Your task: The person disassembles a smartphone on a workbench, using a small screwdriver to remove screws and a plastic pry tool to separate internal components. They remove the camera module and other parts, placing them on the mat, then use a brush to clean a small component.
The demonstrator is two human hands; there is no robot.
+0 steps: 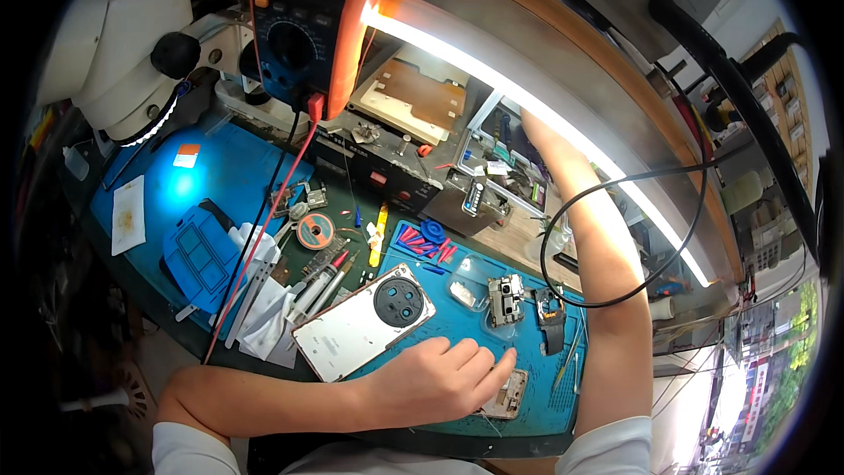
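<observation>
My left hand (pixel 453 378) is curled over a small phone frame (pixel 507 394) on the blue mat's near edge. Its fingers are bent in, and whatever they grip is hidden beneath them. Just left of it lies a white phone back (pixel 347 334) with a round black camera ring (pixel 399 302). My right forearm (pixel 585 202) reaches far forward under the bright lamp bar, to an open case (pixel 505 145) of small tools and parts. The lamp hides the fingers of that hand. Between my arms stand a metallic camera module (pixel 506 301) and a dark phone part (pixel 550 324).
A microscope (pixel 132 62) stands at the left over a blue phone-shaped holder (pixel 200 255). A multimeter (pixel 294 44) hangs ahead, its red and black leads crossing the bench. Solder wire (pixel 315 230), pen-like tools and a clear box (pixel 469 281) lie midway. A black cable (pixel 607 183) loops over my right arm.
</observation>
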